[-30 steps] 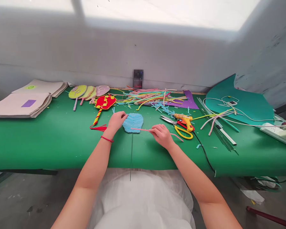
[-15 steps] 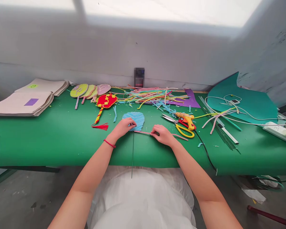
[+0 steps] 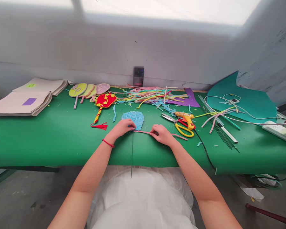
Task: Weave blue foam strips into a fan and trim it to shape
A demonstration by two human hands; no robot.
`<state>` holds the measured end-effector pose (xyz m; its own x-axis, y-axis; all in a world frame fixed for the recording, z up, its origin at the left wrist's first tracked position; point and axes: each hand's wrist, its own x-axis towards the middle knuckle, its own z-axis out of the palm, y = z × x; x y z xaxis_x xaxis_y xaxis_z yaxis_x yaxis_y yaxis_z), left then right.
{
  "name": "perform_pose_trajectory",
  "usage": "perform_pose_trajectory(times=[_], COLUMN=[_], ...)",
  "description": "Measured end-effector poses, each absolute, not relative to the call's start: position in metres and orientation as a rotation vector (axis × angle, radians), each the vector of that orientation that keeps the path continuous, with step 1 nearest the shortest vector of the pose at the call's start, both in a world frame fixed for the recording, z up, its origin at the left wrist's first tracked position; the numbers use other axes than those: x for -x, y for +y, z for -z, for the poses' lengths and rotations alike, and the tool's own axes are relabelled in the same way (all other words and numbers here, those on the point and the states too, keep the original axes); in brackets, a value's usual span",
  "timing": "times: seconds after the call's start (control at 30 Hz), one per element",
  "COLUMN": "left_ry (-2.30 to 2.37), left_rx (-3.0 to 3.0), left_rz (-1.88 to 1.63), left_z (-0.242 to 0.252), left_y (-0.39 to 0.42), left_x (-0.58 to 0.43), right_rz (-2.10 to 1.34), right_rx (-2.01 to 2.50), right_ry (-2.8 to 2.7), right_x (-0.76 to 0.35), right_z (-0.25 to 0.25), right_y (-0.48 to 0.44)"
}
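A blue fan head (image 3: 137,118) of ridged pipe cleaners lies on the green table. From its lower edge a thin dark green wire (image 3: 132,156) runs toward me, past the table edge. My left hand (image 3: 124,128) pinches the fan at its base, where the wire meets it; the fingertips partly hide this spot. A pink pipe cleaner (image 3: 143,132) stretches rightward from that base. My right hand (image 3: 160,134) is closed with thumb and finger on the pipe cleaner, and its loose end shows beyond the hand.
Scissors (image 3: 184,130) and a yellow glue gun (image 3: 187,119) lie to the right. Behind are heaped pipe cleaners (image 3: 150,93) and a red fan (image 3: 106,100) with a tassel. Open books (image 3: 19,103) lie left. Green wires (image 3: 225,138) and a power strip (image 3: 277,130) lie right.
Both hands hold nearly the same pose on the fan and the pink pipe cleaner. The whole view has shifted very slightly; the pipe cleaner between the hands looks a little more bowed.
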<state>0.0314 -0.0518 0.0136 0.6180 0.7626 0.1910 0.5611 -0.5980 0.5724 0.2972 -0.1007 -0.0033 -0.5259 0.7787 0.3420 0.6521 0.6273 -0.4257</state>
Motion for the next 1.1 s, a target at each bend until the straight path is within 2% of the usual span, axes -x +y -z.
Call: perform_pose_trajectory(times=[0.27,1.1], left_ry=[1.011,1.038], left_rx=[-2.483,-2.515], left_rz=[-0.487,-0.472], left_z=[-0.015,-0.023], left_y=[-0.054,-0.061], left_x=[-0.033,-0.033], right_rz=[-0.320,-0.297], right_rx=[1.130,1.175], right_ry=[-2.341,-2.352], right_x=[-0.296,-0.295], right_z=[0.003,0.006], right_y=[-0.102,-0.100])
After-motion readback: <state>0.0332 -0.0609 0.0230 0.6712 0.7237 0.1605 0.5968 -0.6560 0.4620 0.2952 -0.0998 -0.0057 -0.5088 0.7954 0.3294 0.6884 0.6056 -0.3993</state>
